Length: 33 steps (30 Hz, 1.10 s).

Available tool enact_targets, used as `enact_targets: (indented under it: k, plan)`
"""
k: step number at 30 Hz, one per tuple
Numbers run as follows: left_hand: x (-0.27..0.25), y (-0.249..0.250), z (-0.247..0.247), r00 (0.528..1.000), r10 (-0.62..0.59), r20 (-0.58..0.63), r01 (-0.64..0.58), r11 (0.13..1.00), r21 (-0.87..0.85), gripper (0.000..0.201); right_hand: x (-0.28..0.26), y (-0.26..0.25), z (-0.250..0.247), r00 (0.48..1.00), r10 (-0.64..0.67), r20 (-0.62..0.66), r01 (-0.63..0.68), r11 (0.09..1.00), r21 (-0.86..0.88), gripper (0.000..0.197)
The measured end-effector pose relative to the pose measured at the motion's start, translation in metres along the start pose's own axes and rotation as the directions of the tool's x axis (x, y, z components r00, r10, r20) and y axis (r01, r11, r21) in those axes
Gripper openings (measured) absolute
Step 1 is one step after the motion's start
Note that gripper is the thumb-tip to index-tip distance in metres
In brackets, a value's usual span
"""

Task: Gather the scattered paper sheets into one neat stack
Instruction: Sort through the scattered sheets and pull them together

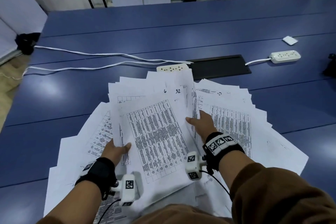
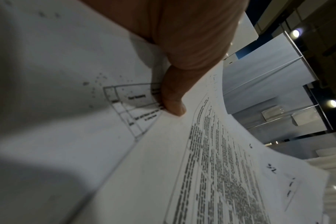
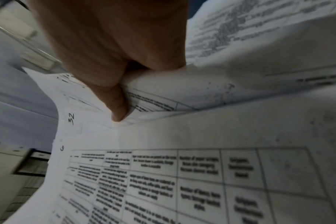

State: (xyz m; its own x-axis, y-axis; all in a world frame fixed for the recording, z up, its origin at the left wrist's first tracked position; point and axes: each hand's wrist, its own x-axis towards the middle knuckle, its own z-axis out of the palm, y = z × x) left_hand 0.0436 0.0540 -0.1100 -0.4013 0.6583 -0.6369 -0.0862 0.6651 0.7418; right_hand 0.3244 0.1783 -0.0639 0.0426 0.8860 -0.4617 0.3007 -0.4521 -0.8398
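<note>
A bundle of printed sheets (image 1: pixel 156 129) with tables is lifted a little above the table, tilted toward me. My left hand (image 1: pixel 118 151) grips its lower left edge, thumb on top; the left wrist view shows that thumb (image 2: pixel 173 104) pressed on the paper (image 2: pixel 211 166). My right hand (image 1: pixel 200 123) grips the bundle's right edge, thumb (image 3: pixel 119 109) over the sheets (image 3: pixel 163 174), fingers hidden beneath. More printed sheets (image 1: pixel 236 118) lie fanned out on the blue table (image 1: pixel 163 38) under and around the bundle. Handwritten numbers mark some top corners.
A white power strip (image 1: pixel 171 68) sits just behind the papers, partly covered. A black cable hatch (image 1: pixel 220 66) and a second power strip (image 1: pixel 284 56) lie to the right. White cords (image 1: pixel 91 54) run left. A small white packet (image 1: pixel 290 40) lies far right.
</note>
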Motion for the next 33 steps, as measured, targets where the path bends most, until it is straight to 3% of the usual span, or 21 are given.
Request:
enact_targets:
  k: [3,8,14,19,24,27,30,33]
  plan:
    - [-0.008,-0.005,0.006,1.000,0.004,-0.001,-0.004,0.999,-0.034,0.048,-0.005,-0.004,-0.006,0.994,-0.075,-0.084,0.079,0.996,0.040,0.014]
    - [-0.017,-0.008,0.003,1.000,0.006,-0.014,-0.007,0.998,-0.058,0.047,-0.009,-0.015,-0.054,0.956,-0.124,-0.267,0.156,0.983,0.102,0.015]
    - [-0.030,0.001,0.000,0.997,0.056,-0.047,-0.057,0.998,-0.027,0.038,-0.042,-0.070,-0.093,0.841,-0.312,-0.443,0.390,0.916,0.094,0.015]
    - [-0.026,0.001,0.004,0.998,0.044,-0.034,-0.042,0.997,0.057,0.036,-0.079,-0.126,-0.104,0.736,-0.428,-0.524,0.607,0.760,0.232,0.024]
    - [-0.029,0.000,0.009,0.998,0.068,0.008,-0.068,0.991,0.114,0.034,-0.083,-0.136,-0.108,0.668,-0.394,-0.631,0.658,0.709,0.254,0.027]
    - [-0.033,0.000,0.010,0.996,0.086,0.013,-0.087,0.988,0.125,0.032,-0.073,-0.127,-0.111,0.708,-0.305,-0.637,0.613,0.713,0.340,0.029]
    - [-0.035,-0.002,0.009,0.997,0.074,0.017,-0.076,0.991,0.112,0.030,-0.067,-0.109,-0.103,0.804,-0.189,-0.564,0.450,0.814,0.368,0.034]
    - [-0.040,0.002,0.010,0.998,0.060,0.018,-0.061,0.997,0.056,0.043,-0.057,-0.067,-0.088,0.917,-0.009,-0.400,0.177,0.905,0.386,0.069]
